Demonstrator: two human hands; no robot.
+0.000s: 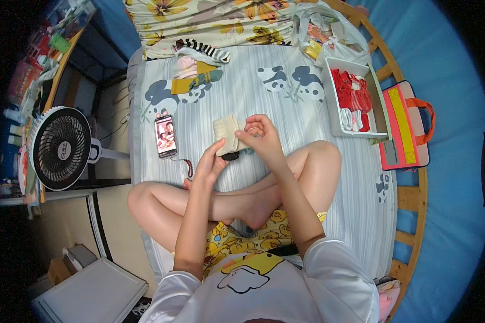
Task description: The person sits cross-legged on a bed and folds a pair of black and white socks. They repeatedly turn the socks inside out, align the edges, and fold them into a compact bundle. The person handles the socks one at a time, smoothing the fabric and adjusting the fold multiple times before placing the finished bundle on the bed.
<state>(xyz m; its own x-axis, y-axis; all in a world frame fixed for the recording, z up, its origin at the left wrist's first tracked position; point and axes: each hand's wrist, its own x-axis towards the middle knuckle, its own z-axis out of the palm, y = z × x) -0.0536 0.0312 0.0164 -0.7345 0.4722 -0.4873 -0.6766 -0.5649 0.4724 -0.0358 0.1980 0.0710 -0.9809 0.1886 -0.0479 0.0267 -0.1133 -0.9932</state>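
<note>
A folded beige knit item (pixel 225 128), which looks like a sock, is held up over the bed in front of my crossed legs. My left hand (pixel 212 162) grips its lower left corner, thumb on top. At its right edge, the thumb and fingers of my right hand (pixel 262 135) pinch the fabric. Something black (pixel 231 156) shows just below the beige knit, partly hidden by it and by my left hand. To the left, a smartphone (pixel 165 136) with a lit screen lies on the sheet, with a dark red beaded strap (pixel 189 167) nearby.
Striped and mustard socks (pixel 198 76) lie in a pile near the floral pillow (pixel 210 20). At the right stand a white bin (pixel 337 97) of red and white items, a plastic bag (pixel 339 44) and a pink case (pixel 398 129). A fan (pixel 62 148) stands beside the bed's left edge.
</note>
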